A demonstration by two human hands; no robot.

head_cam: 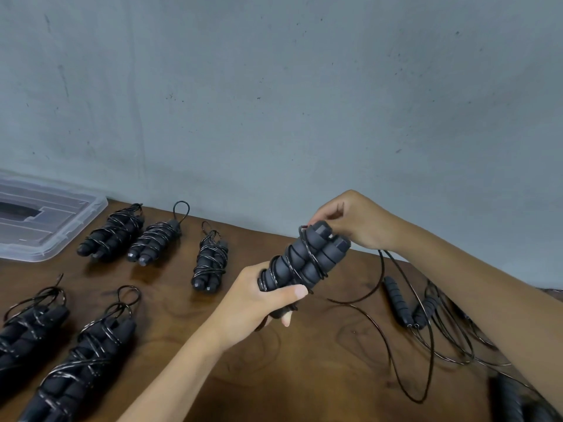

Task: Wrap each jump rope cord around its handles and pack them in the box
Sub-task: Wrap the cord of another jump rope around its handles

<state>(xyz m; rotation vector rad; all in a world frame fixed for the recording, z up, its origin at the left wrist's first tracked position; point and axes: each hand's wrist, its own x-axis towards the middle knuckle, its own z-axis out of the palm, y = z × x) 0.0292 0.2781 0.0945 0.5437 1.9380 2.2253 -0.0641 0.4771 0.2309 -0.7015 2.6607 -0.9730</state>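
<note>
A grey, scuffed concrete wall (274,86) fills the upper part of the view. Below it lies the dark brown wooden table (320,360), and every place here is told from the pair of handles held above its middle.

Far to the left of that pair, against the wall, sits a clear plastic storage box (61,239) with a moulded lid.

To the left of the held pair lie five wrapped jump ropes, each a bundle of two black foam handles bound with thin black cord: three in a row nearer the wall (111,231) (155,242) (210,263) and two nearer the person (27,327) (88,354).

To the right of the held pair rests an unwrapped jump rope (408,303), its two handles side by side amid loose loops of black cord.

The left hand (259,303) grips the lower end of the pair of ridged black foam handles (304,257), thumb across the front and fingers curled behind. The pair is tilted, its top leaning right.

The right hand (353,217) pinches the thin black cord (423,330) at the top of the pair. Several turns already circle the handles; the rest trails down to the table on the right.
</note>
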